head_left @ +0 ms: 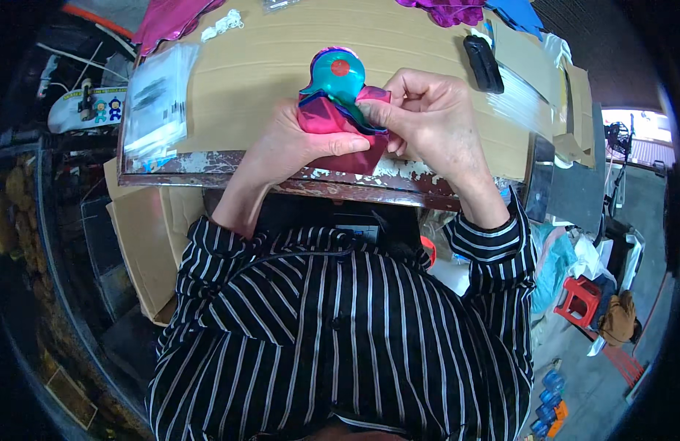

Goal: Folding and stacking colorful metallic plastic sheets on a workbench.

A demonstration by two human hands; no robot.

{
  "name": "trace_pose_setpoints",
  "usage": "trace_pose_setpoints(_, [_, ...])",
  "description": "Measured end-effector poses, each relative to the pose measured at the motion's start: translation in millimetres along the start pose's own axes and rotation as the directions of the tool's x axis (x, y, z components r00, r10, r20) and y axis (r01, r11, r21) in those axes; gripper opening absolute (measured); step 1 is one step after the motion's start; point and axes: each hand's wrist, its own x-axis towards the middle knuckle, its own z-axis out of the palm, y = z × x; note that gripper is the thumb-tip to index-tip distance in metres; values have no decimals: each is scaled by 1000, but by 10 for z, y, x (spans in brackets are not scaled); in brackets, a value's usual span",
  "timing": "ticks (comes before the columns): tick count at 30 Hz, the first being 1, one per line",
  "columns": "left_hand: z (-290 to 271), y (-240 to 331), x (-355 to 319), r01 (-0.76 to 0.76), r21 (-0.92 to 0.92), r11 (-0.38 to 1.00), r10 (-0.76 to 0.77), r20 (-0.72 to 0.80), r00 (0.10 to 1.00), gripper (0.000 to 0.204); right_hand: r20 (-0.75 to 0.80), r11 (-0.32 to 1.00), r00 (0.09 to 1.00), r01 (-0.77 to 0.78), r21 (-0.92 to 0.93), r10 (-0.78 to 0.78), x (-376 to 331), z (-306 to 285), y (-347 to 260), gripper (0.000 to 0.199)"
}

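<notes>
A shiny pink and teal foil balloon point(319, 117), flat and partly folded, is held up between my hands over the near edge of the table. Its rounded teal end bears a red dot and points away from me. My left hand point(292, 145) grips the pink part from the left, thumb across the front. On the other side my right hand point(432, 121) pinches the folded edge between thumb and fingers. The fingers behind the foil are partly hidden.
Cardboard point(244, 81) covers the worn table. Clear plastic bags point(157, 103) lie at the left, a white string bundle point(224, 24) farther back. A black case point(484, 64) rests at the right, near more clear plastic point(520, 103). Magenta foil point(174, 22) lies at the far left.
</notes>
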Motion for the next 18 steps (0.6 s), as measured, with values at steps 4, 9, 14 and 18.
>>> trace_pose_setpoints(4, [35,11,16,38,-53,998,-40,-25,999,40,0,987,998,-66,145,67,34,-50,46,18])
trace_pose_setpoints(9, [49,-25,75,-22,-197,980,5,-91,996,35,-213,975,976,-4,222,52,-34,-4,-24,10])
trace_pose_setpoints(14, [81,-49,108,-67,-253,965,35,-126,991,35,-317,970,917,234,-65,-242,-145,169,236,13])
trace_pose_setpoints(18, [111,-18,104,-89,-253,963,47,-168,985,36,-332,972,917,233,3,-219,-136,226,303,15])
